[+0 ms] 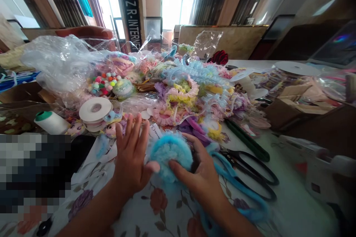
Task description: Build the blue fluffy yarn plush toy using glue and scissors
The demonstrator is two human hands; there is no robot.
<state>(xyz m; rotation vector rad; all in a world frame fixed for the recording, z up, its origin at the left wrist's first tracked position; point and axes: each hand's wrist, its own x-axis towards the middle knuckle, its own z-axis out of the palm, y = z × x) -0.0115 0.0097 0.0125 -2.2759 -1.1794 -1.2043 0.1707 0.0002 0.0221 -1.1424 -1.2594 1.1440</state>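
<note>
A round, fluffy light-blue ruffle piece (164, 155) with a brighter blue plush band along its top sits in my right hand (198, 170). The right thumb presses on its front, and the fingers curl behind its far side. My left hand (132, 152) is beside it, fingers stretched upward and apart, the thumb close to the piece's left edge; whether it touches I cannot tell. A blue plush strip (244, 192) lies on the flowered tablecloth (167, 218) to the right of my right hand. Black-handled scissors (253, 170) rest there, partly under the strip.
Behind my hands is a heap of pastel ruffled trims (194, 85). At left stand a white thread cone (51, 122) and a white ribbon spool (95, 109). A dark green closed tool (247, 140), a white glue gun (319, 166) and a cardboard box (303, 107) are at right.
</note>
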